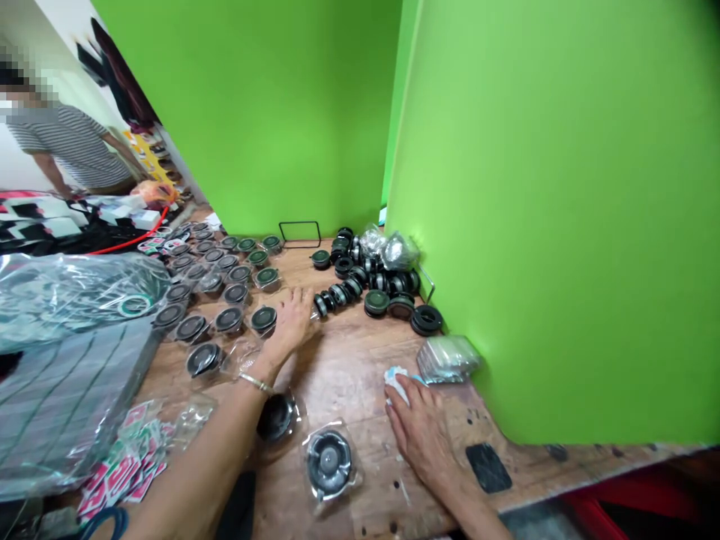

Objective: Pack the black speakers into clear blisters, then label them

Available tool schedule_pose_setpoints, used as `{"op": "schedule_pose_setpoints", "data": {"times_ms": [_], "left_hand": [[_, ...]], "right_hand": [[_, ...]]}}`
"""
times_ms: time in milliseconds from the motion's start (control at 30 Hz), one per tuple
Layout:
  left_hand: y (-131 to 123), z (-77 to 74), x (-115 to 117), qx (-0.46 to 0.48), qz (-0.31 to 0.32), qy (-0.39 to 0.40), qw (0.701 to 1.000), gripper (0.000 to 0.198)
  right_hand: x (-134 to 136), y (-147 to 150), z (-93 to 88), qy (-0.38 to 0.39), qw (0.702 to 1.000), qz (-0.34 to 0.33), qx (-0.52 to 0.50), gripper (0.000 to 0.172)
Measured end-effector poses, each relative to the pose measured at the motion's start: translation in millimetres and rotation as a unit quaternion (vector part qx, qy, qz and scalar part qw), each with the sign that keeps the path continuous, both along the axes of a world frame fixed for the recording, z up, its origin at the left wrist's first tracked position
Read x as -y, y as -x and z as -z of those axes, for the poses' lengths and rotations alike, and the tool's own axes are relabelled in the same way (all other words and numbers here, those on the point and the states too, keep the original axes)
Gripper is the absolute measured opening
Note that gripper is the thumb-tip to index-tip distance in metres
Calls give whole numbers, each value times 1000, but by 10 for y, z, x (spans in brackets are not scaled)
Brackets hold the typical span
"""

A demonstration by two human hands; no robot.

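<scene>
My left hand reaches over the wooden table with its fingers stretched out, beside a wrapped round black part. Just right of its fingertips is the end of a slanting row of black ring-shaped parts. Whether the fingers touch that row I cannot tell. Resting low on the table, my right hand is closed on a crumpled white-and-blue cloth. Nearer me lie a bagged round black part and another bagged black part, partly hidden by my left forearm.
Several wrapped round parts spread across the left. A plastic-wrapped stack stands near my right hand. Green panels wall the back and right. Loose printed labels lie front left. A person in a striped shirt stands far left.
</scene>
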State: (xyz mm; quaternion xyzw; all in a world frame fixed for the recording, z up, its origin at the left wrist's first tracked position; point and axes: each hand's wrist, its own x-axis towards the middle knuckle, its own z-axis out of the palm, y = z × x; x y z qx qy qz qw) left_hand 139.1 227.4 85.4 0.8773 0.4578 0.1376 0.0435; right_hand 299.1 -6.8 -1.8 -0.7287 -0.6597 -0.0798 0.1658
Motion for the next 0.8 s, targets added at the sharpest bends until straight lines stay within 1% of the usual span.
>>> {"op": "schedule_pose_setpoints", "data": {"times_ms": [67, 133, 200, 267, 333, 367, 400, 433, 467, 533, 600, 667, 700, 733, 800], "left_hand": [[20, 56, -92, 21, 11, 15, 1000, 58], [130, 85, -76, 55, 29, 30, 998, 54], [301, 89, 27, 89, 48, 40, 994, 50], [479, 93, 173, 149, 67, 58, 985, 46], [618, 118, 317, 239, 86, 84, 963, 45], [664, 139, 376, 273, 89, 93, 953, 46], [693, 160, 426, 287, 88, 100, 949, 47], [705, 178, 466, 271, 87, 105, 953, 48], [705, 187, 498, 222, 83, 106, 966, 49], [680, 164, 552, 78, 92, 100, 988, 47], [653, 77, 598, -73, 115, 86, 987, 42], [640, -61, 621, -178, 120, 61, 975, 45], [632, -139, 613, -201, 116, 55, 971, 46], [616, -215, 587, -205, 106, 57, 971, 45], [531, -332, 468, -173, 74, 70, 980, 39]], "right_hand": [[-3, -5, 5, -8, 1000, 1, -6, 27], [-5, -10, 10, -12, 1000, 0, -15, 27], [-5, -13, 16, -11, 1000, -2, -22, 28], [-5, -16, 23, -10, 1000, -5, -24, 28], [-6, -18, 30, -11, 1000, -6, -23, 28], [-7, -18, 34, -10, 1000, -6, -21, 28], [-8, -18, 38, -8, 1000, -6, -20, 28], [-10, -17, 41, -7, 1000, -6, -20, 28], [-11, -15, 43, -6, 1000, -6, -19, 28], [-13, -12, 46, -9, 1000, -7, -16, 28], [-13, -10, 50, -11, 1000, -5, -12, 28], [-13, -10, 55, -9, 1000, -2, -11, 28], [-12, -10, 58, -8, 1000, 0, -11, 29], [-12, -10, 60, -5, 1000, 1, -13, 29], [-13, -12, 64, -3, 1000, 1, -17, 30]]}}
